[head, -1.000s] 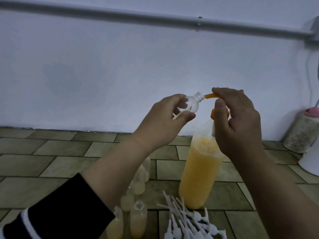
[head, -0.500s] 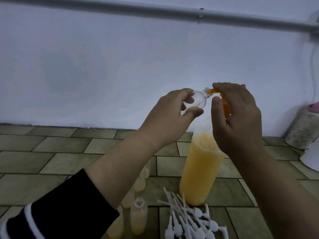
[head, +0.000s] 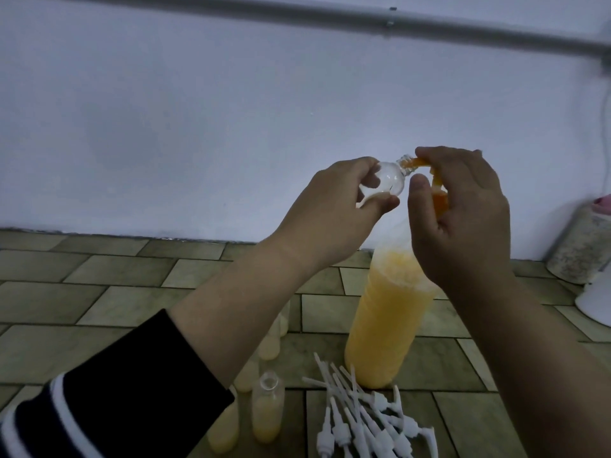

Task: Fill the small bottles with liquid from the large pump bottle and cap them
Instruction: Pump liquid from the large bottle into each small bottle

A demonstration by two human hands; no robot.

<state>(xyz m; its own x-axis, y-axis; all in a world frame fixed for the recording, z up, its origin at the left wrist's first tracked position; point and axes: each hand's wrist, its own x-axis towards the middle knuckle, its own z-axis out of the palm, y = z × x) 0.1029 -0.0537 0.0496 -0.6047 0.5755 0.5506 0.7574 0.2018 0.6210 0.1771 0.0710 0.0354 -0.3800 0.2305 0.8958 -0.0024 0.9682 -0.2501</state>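
Observation:
My left hand (head: 334,209) grips a small clear bottle (head: 158,182), tilted on its side with its threaded neck at the orange pump nozzle (head: 515,161). The little bottle looks almost empty. My right hand (head: 463,219) curls over the orange pump head (head: 439,201) of the large bottle (head: 386,322), which stands on the tiled floor full of yellow-orange liquid. Several small bottles (head: 267,414) part-filled with the same liquid stand open below my left forearm. A heap of white pump caps (head: 360,421) lies in front of the large bottle.
A white wall with a grey pipe (head: 330,18) runs behind. At the far right stand a speckled grey container (head: 582,246) with a pink top and a white object (head: 595,302). Green-brown floor tiles (head: 82,292) spread to the left.
Both hands have drawn closer together and the small bottle's neck has gone onto the orange nozzle tip. The view has shifted slightly, so hands sit higher against the wall.

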